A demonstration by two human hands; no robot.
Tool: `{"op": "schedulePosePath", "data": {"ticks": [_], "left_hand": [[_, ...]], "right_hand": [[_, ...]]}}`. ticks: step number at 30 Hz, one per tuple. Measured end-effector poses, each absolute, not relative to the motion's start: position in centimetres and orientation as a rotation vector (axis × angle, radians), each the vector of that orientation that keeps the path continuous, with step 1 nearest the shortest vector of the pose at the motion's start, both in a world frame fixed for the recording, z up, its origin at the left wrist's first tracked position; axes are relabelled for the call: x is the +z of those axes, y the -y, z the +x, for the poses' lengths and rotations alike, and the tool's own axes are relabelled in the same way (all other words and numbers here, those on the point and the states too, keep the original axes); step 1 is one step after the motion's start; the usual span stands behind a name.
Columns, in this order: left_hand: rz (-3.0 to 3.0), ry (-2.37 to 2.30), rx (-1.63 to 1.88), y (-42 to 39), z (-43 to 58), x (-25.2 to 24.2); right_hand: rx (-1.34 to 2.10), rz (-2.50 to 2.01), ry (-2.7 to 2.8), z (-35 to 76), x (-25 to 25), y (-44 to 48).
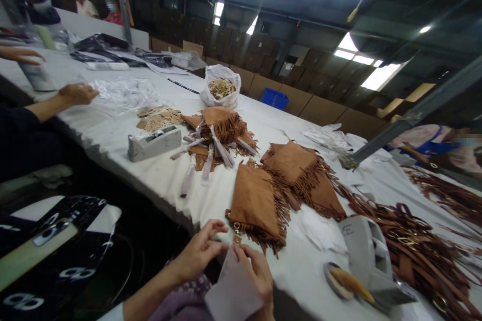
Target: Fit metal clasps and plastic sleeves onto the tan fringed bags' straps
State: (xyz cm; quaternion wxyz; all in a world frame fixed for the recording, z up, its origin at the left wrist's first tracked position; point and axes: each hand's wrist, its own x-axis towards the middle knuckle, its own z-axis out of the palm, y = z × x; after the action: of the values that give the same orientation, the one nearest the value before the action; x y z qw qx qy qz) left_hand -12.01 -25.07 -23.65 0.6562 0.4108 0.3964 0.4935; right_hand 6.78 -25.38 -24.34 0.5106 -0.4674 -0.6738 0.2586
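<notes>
My left hand [201, 251] and my right hand [258, 273] meet at the table's near edge. Together they pinch a pale lilac sheet of paper [233, 291] around the metal clasp [237, 233] that hangs from a brown suede fringed bag [256, 203]. That bag lies flat on the white table [158, 180], just beyond my fingers. More brown fringed bags [297, 168] are piled behind it. A further heap of bags with wrapped straps [220, 138] sits toward the middle.
A grey tape dispenser [154, 143] stands left of centre, another [369, 256] at my right. Brown straps [414, 241] are heaped at the right. A white plastic bag of tags [221, 86] sits farther back. Another person's hand [77, 94] rests at the left; cardboard boxes line the rear.
</notes>
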Motion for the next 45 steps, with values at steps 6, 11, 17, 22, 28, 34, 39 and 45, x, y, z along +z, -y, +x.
{"op": "schedulePosePath", "data": {"ticks": [6, 11, 17, 22, 28, 34, 39, 45], "left_hand": [[0.459, -0.698, 0.531, 26.7, -14.5, -25.7], [0.828, -0.801, 0.491, 27.8, -14.3, -26.7], [1.473, -1.148, 0.594, 28.2, -17.4, -24.1], [1.436, -0.988, 0.587, 28.4, -18.2, -23.3], [1.434, -1.141, 0.550, 28.2, -17.3, -27.0], [1.280, -1.176, 0.683, 26.8, -14.6, -27.3], [1.227, -1.210, 0.843, 25.5, -13.1, -26.3], [1.163, -1.483, 1.011, 24.7, -11.3, -26.4]], "right_hand": [[-0.073, -0.871, 2.171, 5.4, -25.5, 25.5], [0.320, -1.015, 2.050, 4.8, -27.0, 25.6], [1.414, -1.494, 1.113, 5.1, -25.4, 23.0], [1.743, -1.341, 0.560, 3.6, -23.9, 20.3], [1.710, -1.291, 0.486, 2.6, -24.2, 19.1], [1.636, -1.376, 0.613, 2.9, -24.3, 19.3], [1.581, -1.476, 0.820, 3.5, -24.0, 19.0], [1.445, -1.586, 0.945, 3.5, -24.2, 19.1]]}}
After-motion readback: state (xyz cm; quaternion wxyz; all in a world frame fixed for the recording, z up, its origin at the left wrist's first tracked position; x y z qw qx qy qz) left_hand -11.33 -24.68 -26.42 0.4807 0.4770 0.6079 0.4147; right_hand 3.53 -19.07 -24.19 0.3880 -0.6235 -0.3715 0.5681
